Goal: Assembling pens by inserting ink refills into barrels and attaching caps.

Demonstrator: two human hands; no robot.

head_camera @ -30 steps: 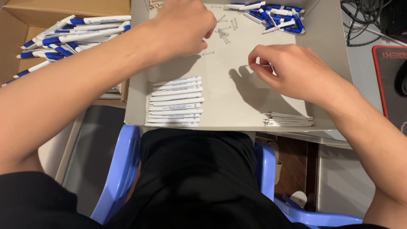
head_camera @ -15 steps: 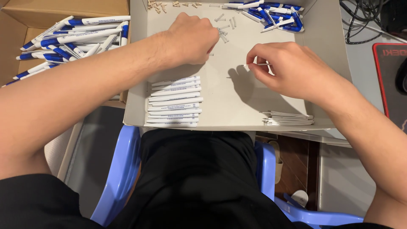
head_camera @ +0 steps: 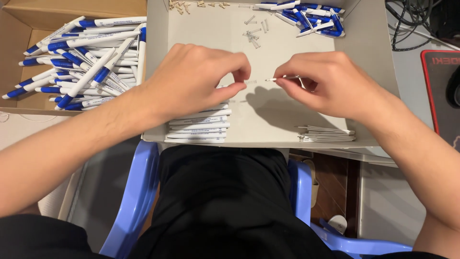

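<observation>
Grey bench under a shallow pale cardboard tray, and me seated on a light blue plastic chair pulled up close, black clothes filling the bottom of the view

Nearest me, on the tray's front edge, lie a stack of white pen barrels and, to the right, a thin bundle of slim white refills. Both sit close to the rim; a nudge from my wrist could, I judge, push them over onto my lap.

Above them my hands work just apart. My left hand has thumb and forefinger pressed together on a tiny metal coil spring. My right hand pinches a slim white ink refill with a metal tip, the tip pointing at the spring, a small gap between. The spring is the risk: squeezed too hard or met off-axis it may flip out of my grip and vanish among the parts or onto the floor. A crooked refill tip could also snag a coil and bend it.

Farther back lie loose small metal springs, a row of tiny tan plastic bits, and a heap of blue and white pen pieces. To the left, a brown cardboard box holds finished white and blue pens; black cables sit far right
</observation>
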